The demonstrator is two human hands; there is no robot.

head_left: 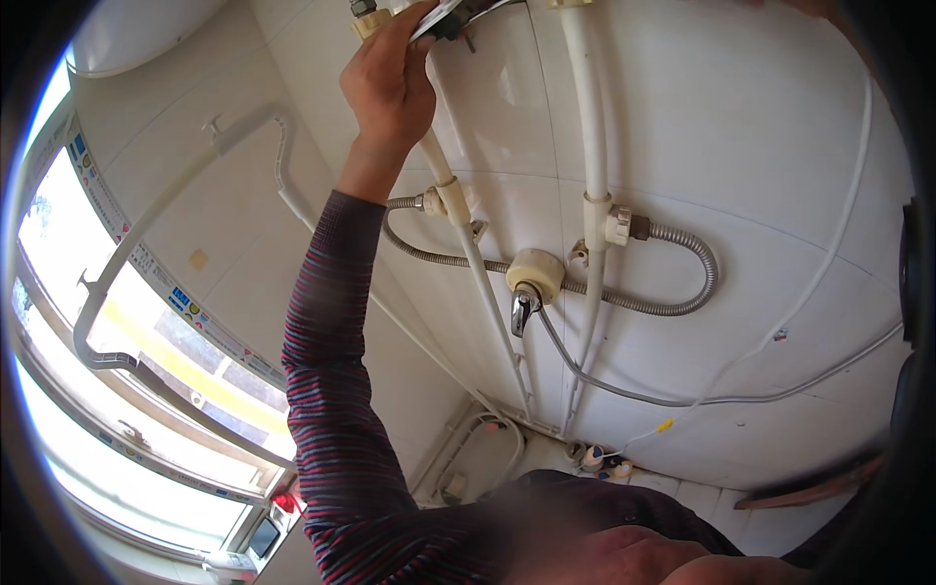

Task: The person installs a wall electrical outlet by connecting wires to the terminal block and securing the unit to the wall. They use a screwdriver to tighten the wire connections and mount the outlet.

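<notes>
My left arm, in a dark striped sleeve, reaches up to the top edge of the view. There my left hand (390,83) is closed on a flat white-and-black object (450,19), cut off by the frame, so its kind cannot be made out. Just beside the hand is a cream pipe fitting (369,21) with a metal nut. Below are two white vertical pipes, the left one (475,258) and the right one (593,127). Between them sits a round cream mixer valve (535,273) with a chrome lever (522,310). My right hand does not show.
Braided metal hoses, including a looped one (697,278), join the pipes to the valve. A grey shower hose (634,393) and a thin white cable (829,258) cross the tiled wall. At left, a bent white pipe (136,229) passes the bright window (195,331). Small items (597,458) lie at the wall's foot.
</notes>
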